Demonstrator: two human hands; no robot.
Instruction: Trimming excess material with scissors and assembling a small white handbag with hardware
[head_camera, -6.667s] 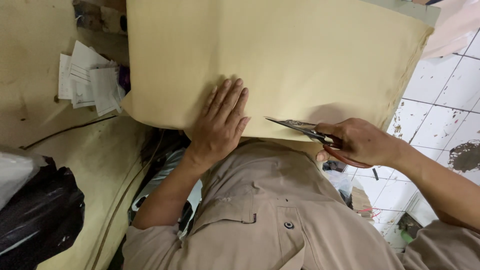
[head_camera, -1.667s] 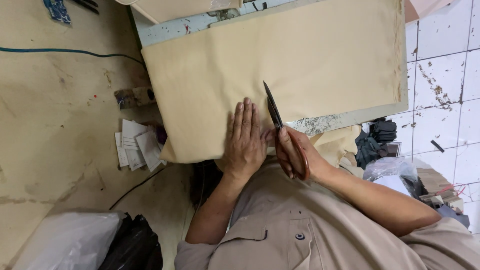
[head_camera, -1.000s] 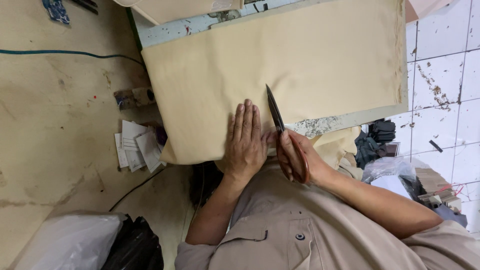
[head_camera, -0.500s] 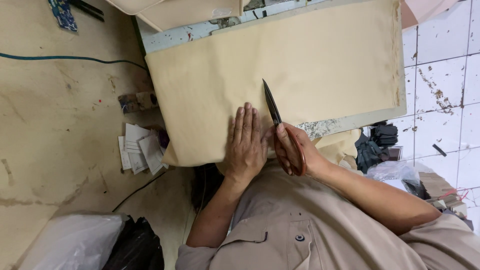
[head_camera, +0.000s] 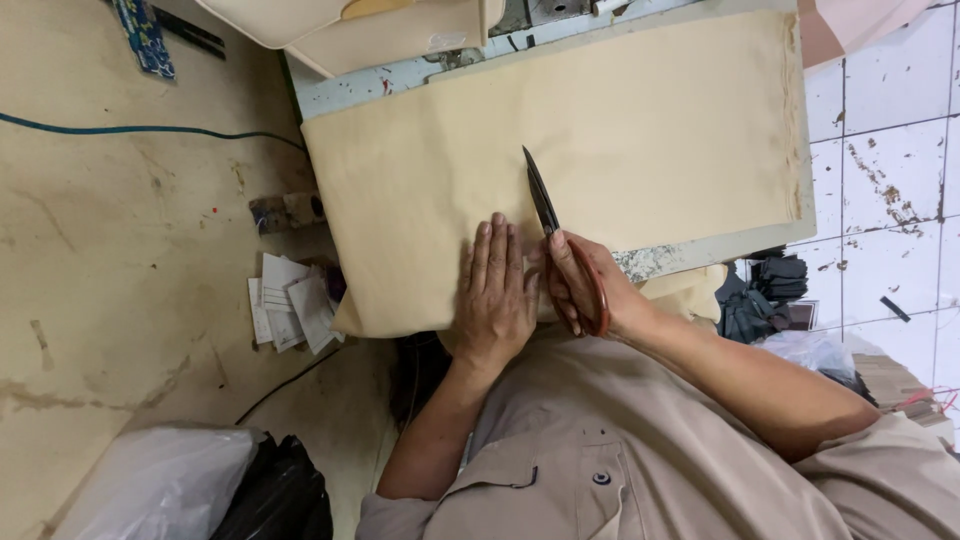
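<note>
The left hand (head_camera: 495, 295) lies flat, fingers close together, pressing down on the tan fabric (head_camera: 560, 170) near its lower edge, which hangs over the table's near side. Just beside it, nearly touching, the right hand (head_camera: 590, 290) is curled around the reddish handles of a pair of scissors (head_camera: 545, 205), whose dark blades point up and away across the cloth, seemingly closed or nearly so. There is one sheet of fabric spread on the pale worktable (head_camera: 700, 255), one pair of scissors, and two hands at work. Past the fabric's far edge sit cream-coloured folded pieces (head_camera: 380, 25), how many I cannot tell. Off to the left, on the worn floor, lie a small heap of white paper slips (head_camera: 285, 310), a blue cable (head_camera: 150, 128) and a black cable (head_camera: 290, 385); lower down are one whitish plastic bag (head_camera: 160, 485) and one black bag (head_camera: 280, 495). To the right, dark cloth scraps (head_camera: 760, 295) rest on the white tiles. Compared with half a second ago, the hands and scissors sit in almost the same place on the fabric; seconds earlier the scissors were at the fabric's right edge, held crosswise.
</note>
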